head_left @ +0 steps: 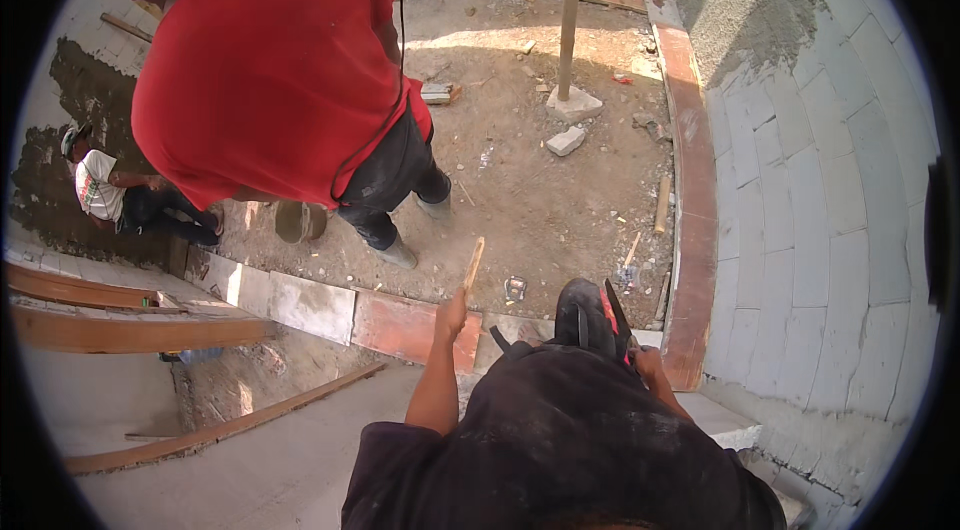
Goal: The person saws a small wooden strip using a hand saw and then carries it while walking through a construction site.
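My left hand (452,320) is closed on a short, light wooden stick (473,265), which points up and away from me. At my right, my right hand (645,360) grips a dark-bladed tool (618,310) with red on it, perhaps a saw; its handle is partly hidden. The tool lies along the side of my dark trouser leg (580,315), apart from the stick. Boards (400,325) line the edge in front of me.
A co-worker in red (260,70) stands ahead-left; another person (110,190) is by the left wall. A wooden post (568,30) stands on a block in rubble-strewn dirt (480,180). A block wall (810,230) rises right; timber beams (140,330) lie left.
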`<state>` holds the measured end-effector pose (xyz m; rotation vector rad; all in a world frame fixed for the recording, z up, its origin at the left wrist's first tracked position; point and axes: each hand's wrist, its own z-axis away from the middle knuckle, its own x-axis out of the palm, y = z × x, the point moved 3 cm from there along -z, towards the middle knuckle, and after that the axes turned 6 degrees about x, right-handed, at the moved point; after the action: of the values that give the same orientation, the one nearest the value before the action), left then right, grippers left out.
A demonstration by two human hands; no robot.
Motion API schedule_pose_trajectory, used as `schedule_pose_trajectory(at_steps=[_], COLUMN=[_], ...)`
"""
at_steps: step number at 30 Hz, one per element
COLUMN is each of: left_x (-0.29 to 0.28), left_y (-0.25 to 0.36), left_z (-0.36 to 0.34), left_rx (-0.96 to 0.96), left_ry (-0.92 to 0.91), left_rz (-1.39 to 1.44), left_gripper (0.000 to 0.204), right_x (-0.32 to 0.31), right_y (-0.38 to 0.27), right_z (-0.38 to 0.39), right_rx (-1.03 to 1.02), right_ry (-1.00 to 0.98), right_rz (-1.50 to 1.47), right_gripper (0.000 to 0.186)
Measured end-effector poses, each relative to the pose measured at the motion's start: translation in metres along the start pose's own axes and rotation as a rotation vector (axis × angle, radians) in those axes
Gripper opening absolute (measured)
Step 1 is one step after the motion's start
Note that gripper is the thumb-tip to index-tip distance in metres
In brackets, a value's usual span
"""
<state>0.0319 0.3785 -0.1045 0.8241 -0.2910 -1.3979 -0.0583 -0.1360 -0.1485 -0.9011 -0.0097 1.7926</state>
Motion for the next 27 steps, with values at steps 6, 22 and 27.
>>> schedule_pose_trajectory(at_steps=[6,22,27], left_x=[0.049,0.063,0.036], left_y=[0.071,0.393,0.444], left_z=[-0.094,-0.338,-0.414], left_rx=[-0.065,-0.245,-0.248], left_ry=[-0.083,-0.241,-0.249], left_rz=[0.000,0.274,0.397], left_gripper=[0.057,0.047,0.049], right_x=[0.021,0.001,0.022], right_y=[-0.125,-0.559,-0.682], right_z=[-0.076,-0.313,-0.349], right_rx=[-0.048,-0.328,-0.186], right_ry=[-0.148,-0.117,-0.299], right_rz=[0.228,0.676,0.288], right_gripper=[0.035,0.031,0.026])
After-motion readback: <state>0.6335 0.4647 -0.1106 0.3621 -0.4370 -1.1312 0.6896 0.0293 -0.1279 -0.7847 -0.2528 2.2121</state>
